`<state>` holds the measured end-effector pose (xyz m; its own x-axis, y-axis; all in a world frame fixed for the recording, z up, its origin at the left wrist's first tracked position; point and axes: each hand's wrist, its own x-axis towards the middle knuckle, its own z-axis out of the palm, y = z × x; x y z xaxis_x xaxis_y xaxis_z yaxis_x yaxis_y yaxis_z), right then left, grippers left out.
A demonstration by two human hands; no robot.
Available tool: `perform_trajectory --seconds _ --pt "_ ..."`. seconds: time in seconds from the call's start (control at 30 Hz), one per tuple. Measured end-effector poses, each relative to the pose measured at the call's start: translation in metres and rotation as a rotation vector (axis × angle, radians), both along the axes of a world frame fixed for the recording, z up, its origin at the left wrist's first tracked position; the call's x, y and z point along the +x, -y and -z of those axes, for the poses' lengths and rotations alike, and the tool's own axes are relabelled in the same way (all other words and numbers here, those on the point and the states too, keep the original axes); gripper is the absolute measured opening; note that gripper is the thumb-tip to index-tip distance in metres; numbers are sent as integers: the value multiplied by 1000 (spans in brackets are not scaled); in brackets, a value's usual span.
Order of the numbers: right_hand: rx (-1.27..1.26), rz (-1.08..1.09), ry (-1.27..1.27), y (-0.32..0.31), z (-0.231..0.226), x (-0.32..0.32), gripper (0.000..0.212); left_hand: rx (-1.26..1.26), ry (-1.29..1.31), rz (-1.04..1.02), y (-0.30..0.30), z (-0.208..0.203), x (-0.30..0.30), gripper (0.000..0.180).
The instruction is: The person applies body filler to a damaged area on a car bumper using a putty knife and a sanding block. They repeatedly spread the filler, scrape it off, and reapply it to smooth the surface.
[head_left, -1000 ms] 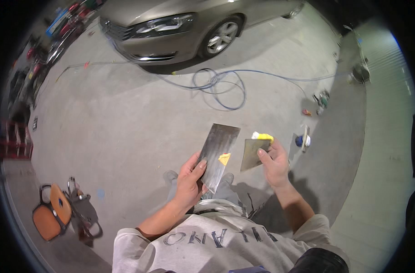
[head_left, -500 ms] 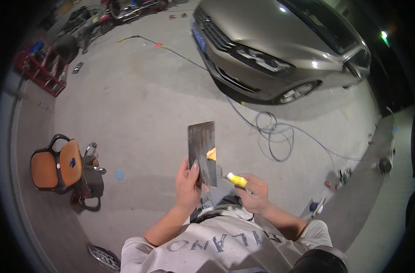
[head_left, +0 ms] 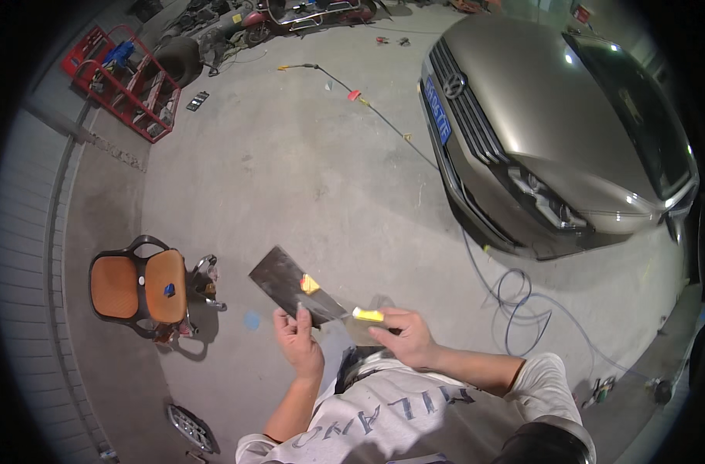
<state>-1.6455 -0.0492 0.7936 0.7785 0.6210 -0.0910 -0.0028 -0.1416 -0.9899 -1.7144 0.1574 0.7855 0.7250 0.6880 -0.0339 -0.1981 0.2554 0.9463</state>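
Note:
A dark, flat metal plate (head_left: 279, 277) is in my left hand (head_left: 300, 348), its thumb over the lower edge. It tilts with its far corner toward the left. On its upper face sits a small lump of yellow paste (head_left: 310, 284) with a red streak. My right hand (head_left: 410, 339) grips a small yellow tube (head_left: 370, 315) with a white end, which points at the plate's near right corner. Under the tube shows a brownish flat shape that I cannot make out.
A grey-gold car (head_left: 538, 116) stands at the right, with a coiled hose (head_left: 518, 301) on the floor beside it. An orange swivel chair (head_left: 165, 286) is at the left. A red tool cart (head_left: 124, 85) stands far left, and a car grille (head_left: 191, 428) lies near left.
The view has shifted, and the car sits farther right. The plate has swung from upright to slanting left. The tube is now closer to the plate's near end.

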Motion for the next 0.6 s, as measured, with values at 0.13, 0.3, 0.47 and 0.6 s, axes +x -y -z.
perform_trajectory --seconds 0.13,0.3,0.47,0.6 --pt "-50 86 -216 -31 18 91 19 -111 18 -63 -33 7 60 16" --pt "22 203 -408 -66 68 236 28 -359 -136 140 -109 48 165 19" --pt "77 565 -606 -86 98 330 32 -453 -260 311 -174 70 322 25" --pt "2 637 -608 -114 91 383 26 -272 -318 715 -234 43 441 26"
